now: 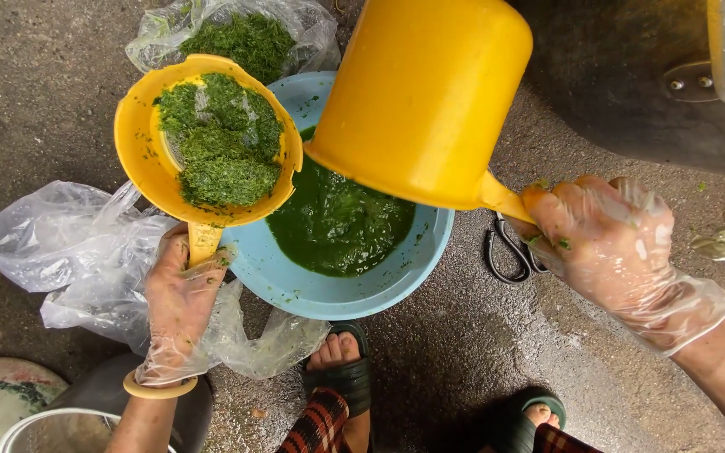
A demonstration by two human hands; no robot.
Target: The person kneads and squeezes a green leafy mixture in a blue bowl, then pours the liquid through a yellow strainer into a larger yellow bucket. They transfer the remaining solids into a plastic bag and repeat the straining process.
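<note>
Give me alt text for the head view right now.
The right hand tips a yellow jug over a blue basin of green liquid, while the left hand holds a yellow strainer of chopped greens above it.

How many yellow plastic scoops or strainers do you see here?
2. A yellow strainer full of chopped greens is held by the left hand over the blue basin; a yellow scoop is tipped over the basin by the right hand. More may be out of frame.
</note>
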